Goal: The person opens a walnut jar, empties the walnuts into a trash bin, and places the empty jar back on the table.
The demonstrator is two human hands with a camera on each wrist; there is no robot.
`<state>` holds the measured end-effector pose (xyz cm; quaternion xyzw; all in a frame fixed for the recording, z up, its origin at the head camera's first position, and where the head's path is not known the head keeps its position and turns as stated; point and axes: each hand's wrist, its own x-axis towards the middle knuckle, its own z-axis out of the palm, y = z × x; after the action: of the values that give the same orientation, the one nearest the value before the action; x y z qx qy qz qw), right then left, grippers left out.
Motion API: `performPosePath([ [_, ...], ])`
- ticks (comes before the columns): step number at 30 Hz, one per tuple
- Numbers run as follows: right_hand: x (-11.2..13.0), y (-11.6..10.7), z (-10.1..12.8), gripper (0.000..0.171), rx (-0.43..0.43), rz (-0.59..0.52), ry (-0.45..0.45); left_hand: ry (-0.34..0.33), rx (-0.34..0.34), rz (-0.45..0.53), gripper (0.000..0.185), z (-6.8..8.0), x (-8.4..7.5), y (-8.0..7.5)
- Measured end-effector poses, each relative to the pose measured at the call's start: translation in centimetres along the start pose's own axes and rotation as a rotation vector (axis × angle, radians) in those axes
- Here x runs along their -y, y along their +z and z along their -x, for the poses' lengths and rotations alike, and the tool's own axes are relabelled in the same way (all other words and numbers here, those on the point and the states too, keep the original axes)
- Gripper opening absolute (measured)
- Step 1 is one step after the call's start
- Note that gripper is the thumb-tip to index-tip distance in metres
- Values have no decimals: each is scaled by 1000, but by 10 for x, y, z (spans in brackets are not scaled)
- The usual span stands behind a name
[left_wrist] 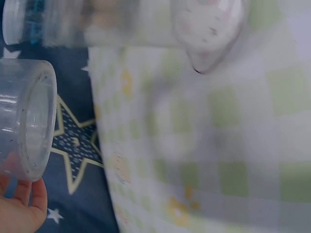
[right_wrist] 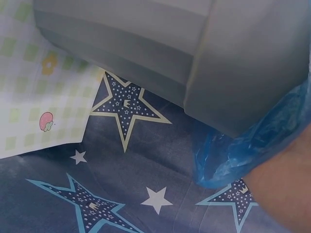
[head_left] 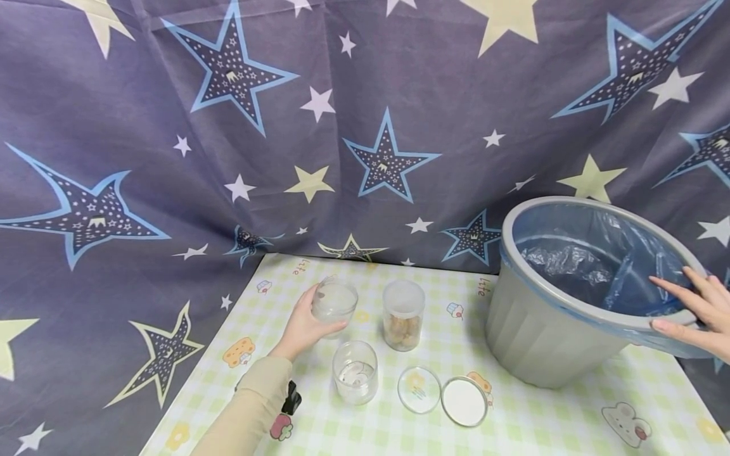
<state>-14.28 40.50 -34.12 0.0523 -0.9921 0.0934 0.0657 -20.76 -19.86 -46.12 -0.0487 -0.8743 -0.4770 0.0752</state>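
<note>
Jar (head_left: 336, 302), probably light, stiff and slippery, is held within the curled left hand (head_left: 308, 326), best grasped round its wall, the bin (head_left: 536, 335) well rightward being touched by the spread right hand (head_left: 703, 310).

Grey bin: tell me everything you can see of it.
The bin is round, grey and plastic-looking, with vertical ribs down its wall and a thick, smooth rim. A crinkled, translucent blue liner lines its inside and shows outside below the rim. Its mouth faces up, and it appears to lean toward the right hand, whose fingers reach over the rim. It is at the right of the checked tablecloth, before the star-printed curtain; whether its base sits flat is unclear.
</note>
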Motion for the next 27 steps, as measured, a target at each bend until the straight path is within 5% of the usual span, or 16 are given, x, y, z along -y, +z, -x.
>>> performPosePath([
  [12,-6,4,-1,90,-13,11,-18,-128,8,-39,107,-1,31,0],
  [27,1,-1,-1,89,-14,3,-18,-152,33,-109,108,-2,46,5],
])
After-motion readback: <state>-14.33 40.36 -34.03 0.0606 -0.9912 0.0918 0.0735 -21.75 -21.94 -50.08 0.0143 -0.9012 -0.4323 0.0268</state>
